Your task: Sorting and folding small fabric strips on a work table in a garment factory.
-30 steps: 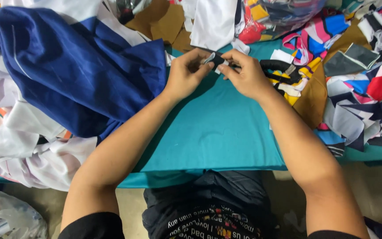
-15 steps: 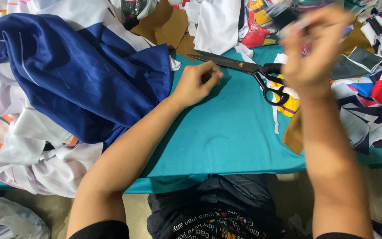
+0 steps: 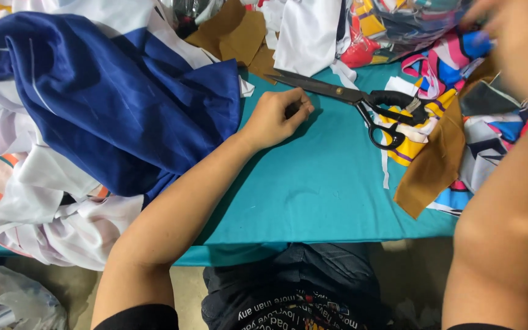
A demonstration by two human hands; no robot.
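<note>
Curled loosely into a fist, left hand, fingers together around a small dark scrap barely showing between thumb and forefinger; too little visible to name its material. Resting knuckle-side on the flat teal cloth that covers the work surface, probably so the scrap stays pinned and steady.

Raised high and blurred at the upper right corner, right hand; fingers smeared by motion, so cannot tell whether spread or closed, nor whether anything sits in them. Well apart from the left hand.

Just beyond the left fist, toward the right hand, long black-handled steel scissors, lying flat with blades shut and tip pointing back past the fist, handles resting on a striped yellow and purple fabric piece. Set down within easy reach, seemingly for quick pickup by either hand.

Beside the left wrist and forearm, large crumpled navy blue fabric, heaped over white fabric with orange stripes. Further off past the scissors, brown fabric strip draped down over the teal edge, with a jumble of multicoloured patterned offcuts under the right forearm. Beyond the fist, tan brown pieces and a white cloth.
</note>
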